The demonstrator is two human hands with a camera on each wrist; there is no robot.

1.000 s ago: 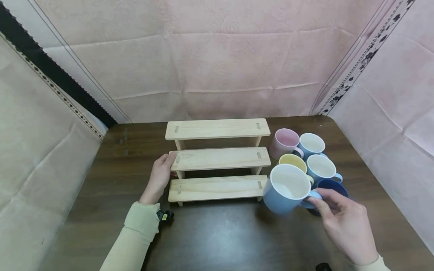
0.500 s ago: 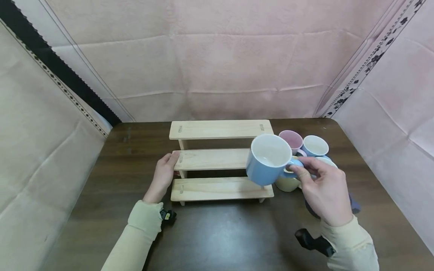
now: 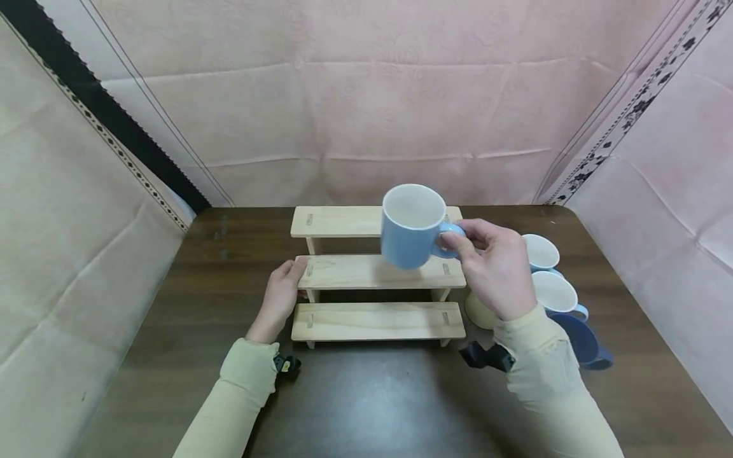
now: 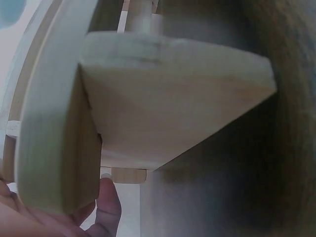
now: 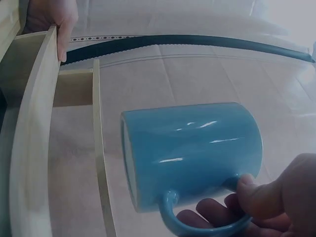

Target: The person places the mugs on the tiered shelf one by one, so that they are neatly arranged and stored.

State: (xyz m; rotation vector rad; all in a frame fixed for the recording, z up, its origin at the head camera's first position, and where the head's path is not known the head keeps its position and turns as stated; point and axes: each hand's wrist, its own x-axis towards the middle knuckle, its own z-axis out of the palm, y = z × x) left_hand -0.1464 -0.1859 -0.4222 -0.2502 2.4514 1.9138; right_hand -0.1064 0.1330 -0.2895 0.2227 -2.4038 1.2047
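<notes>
A light blue mug (image 3: 408,238) with a white inside hangs upright in the air, in front of the top and middle boards of a three-step wooden rack (image 3: 366,321). My right hand (image 3: 497,264) pinches its handle between thumb and fingers; in the right wrist view the fingers pass through the handle loop of the mug (image 5: 192,153). At the rack's left side my left hand (image 3: 280,296) grips the end of the middle board. The left wrist view shows the board end (image 4: 47,163) close up, with fingertips (image 4: 107,200) beneath it.
To the right of the rack, on the dark wooden table (image 3: 366,407), stand two light blue mugs, the rear one (image 3: 541,252) and the front one (image 3: 554,292). A dark blue mug (image 3: 581,340) and a partly hidden yellow mug (image 3: 480,312) are near them. Cloth walls (image 3: 343,114) enclose the table.
My right hand has carried the light blue mug left and up, from above the other mugs to over the rack. The left hand keeps its grip on the middle board.
</notes>
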